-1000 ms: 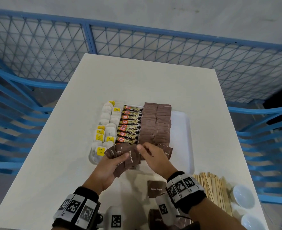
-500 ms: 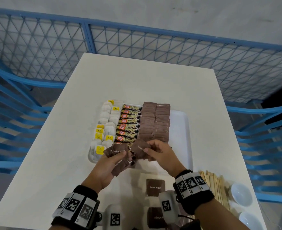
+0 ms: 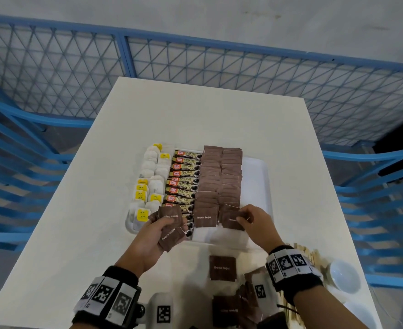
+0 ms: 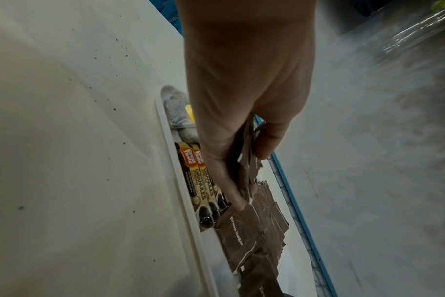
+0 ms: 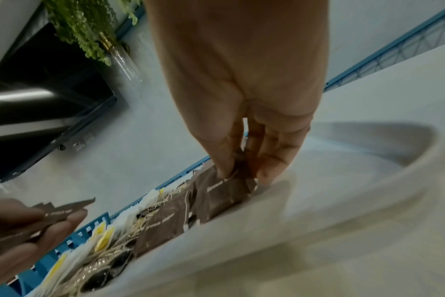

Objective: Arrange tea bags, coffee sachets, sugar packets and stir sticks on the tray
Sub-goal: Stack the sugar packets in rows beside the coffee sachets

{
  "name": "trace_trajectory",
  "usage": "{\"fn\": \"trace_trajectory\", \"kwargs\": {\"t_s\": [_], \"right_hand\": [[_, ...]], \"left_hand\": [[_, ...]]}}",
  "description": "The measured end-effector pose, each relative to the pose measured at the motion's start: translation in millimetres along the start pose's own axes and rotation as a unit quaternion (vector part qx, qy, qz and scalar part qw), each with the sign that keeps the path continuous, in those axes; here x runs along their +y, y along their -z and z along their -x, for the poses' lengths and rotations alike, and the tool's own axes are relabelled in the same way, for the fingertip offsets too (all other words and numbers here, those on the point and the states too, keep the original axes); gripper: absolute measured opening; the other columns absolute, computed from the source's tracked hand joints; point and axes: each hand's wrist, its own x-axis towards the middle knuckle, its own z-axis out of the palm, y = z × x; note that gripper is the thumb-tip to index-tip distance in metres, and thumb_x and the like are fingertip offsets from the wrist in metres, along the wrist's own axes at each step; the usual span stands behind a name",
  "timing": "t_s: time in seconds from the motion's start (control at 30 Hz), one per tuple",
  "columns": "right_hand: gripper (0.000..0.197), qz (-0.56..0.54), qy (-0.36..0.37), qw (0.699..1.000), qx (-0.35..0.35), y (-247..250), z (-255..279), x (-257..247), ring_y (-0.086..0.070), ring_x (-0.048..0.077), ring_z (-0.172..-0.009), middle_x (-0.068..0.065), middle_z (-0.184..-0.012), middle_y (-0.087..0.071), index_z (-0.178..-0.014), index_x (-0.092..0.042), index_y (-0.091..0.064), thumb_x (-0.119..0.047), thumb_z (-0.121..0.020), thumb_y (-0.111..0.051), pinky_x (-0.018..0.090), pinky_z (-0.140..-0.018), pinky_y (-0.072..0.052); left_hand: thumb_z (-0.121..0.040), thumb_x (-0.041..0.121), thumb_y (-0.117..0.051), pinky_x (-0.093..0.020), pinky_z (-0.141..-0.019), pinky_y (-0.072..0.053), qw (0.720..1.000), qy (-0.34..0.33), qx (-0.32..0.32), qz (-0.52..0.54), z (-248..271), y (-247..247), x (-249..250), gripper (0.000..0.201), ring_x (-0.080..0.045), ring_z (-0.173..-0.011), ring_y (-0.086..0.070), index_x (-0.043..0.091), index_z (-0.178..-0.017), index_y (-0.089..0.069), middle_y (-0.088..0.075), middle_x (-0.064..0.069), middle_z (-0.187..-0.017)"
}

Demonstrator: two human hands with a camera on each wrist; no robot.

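The table [image 3: 195, 119] carries the tray [image 3: 258, 186], which holds, left to right, tea bags [image 3: 151, 186], coffee sachets [image 3: 183, 180] and 2 columns of sugar packets [image 3: 219, 176]; its right strip is bare. Loose packets [image 3: 222, 268] lie on the table near the tray's near edge, stir sticks [image 3: 308, 251] sit at the near right, partly hidden by the right wrist, and 2 white bowls [image 3: 344, 275] stand just right of them.

The left hand [image 3: 151, 241] grips a fanned bunch of packets [image 3: 170, 225] between thumb and fingers, above the tray's near-left end. The right hand [image 3: 255, 223] pinches 1 packet [image 3: 230, 220] by its right edge at the near end of the right column, touching or just above the tray floor; the wrist view is too blurred to tell which.

These packets look light, thin, flat and smooth, so they probably slide over one another easily; an edge pinch suits them, and a firm push could likely disturb the overlapped rows. The tray's near rim and the neighbouring column crowd the spot. The sticks look light and stiff, best gathered as a bundle.
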Motion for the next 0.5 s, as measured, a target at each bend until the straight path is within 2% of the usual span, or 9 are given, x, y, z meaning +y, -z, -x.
{"fn": "trace_trajectory", "kwargs": {"t_s": [0.1, 0.17, 0.23, 0.33, 0.5], "right_hand": [[0.01, -0.002, -0.003, 0.999, 0.036, -6, -3, -1, -0.052, 0.012, -0.078, 0.001, -0.095, -0.052, -0.096, -0.011, -0.059, -0.014, -0.087, -0.061, 0.009, -0.066, -0.036], [0.01, -0.023, -0.01, 0.998, 0.051, -9, -3, -2, -0.054, 0.014, -0.079, 0.002, -0.097, -0.048, -0.095, -0.011, -0.057, -0.014, -0.087, -0.062, 0.015, -0.074, -0.04], [0.01, -0.032, -0.014, 0.998, 0.056, -12, -4, -3, -0.057, 0.017, -0.083, 0.003, -0.099, -0.05, -0.093, -0.013, -0.054, -0.014, -0.087, -0.062, 0.017, -0.074, -0.041], [0.011, -0.031, -0.007, 0.998, 0.06, -16, -5, -3, -0.056, 0.016, -0.084, 0.004, -0.098, -0.058, -0.093, -0.013, -0.053, -0.015, -0.087, -0.062, 0.013, -0.068, -0.039], [0.015, -0.041, 0.022, 0.996, 0.077, -16, -6, -3, -0.053, 0.013, -0.083, 0.004, -0.099, -0.057, -0.097, -0.012, -0.055, -0.01, -0.085, -0.064, 0.006, -0.064, -0.037]], "left_hand": [[-0.092, -0.001, -0.046, -0.039, -0.059, -0.058, 1.0, 0.006, 0.0, -0.001, -1, 0, 0, 0.022, -0.026, -0.065, -0.07, 0.003, -0.111, -0.057, -0.071, -0.019, -0.081], [-0.091, -0.001, -0.046, -0.04, -0.061, -0.058, 1.0, 0.007, -0.005, 0.003, -1, 0, 0, 0.023, -0.027, -0.066, -0.07, 0.003, -0.111, -0.056, -0.071, -0.02, -0.082], [-0.091, -0.001, -0.044, -0.04, -0.062, -0.058, 1.0, 0.009, -0.015, 0.006, 1, -1, 0, 0.022, -0.027, -0.066, -0.07, 0.002, -0.107, -0.058, -0.071, -0.019, -0.082], [-0.091, -0.001, -0.041, -0.04, -0.062, -0.058, 1.0, 0.01, -0.024, 0.015, 2, -3, 0, 0.022, -0.027, -0.065, -0.07, 0.001, -0.101, -0.06, -0.071, -0.019, -0.081], [-0.093, -0.001, -0.038, -0.041, -0.061, -0.058, 0.999, 0.014, -0.031, 0.023, 3, -4, 1, 0.023, -0.028, -0.064, -0.07, 0.001, -0.099, -0.06, -0.072, -0.019, -0.08]]}}
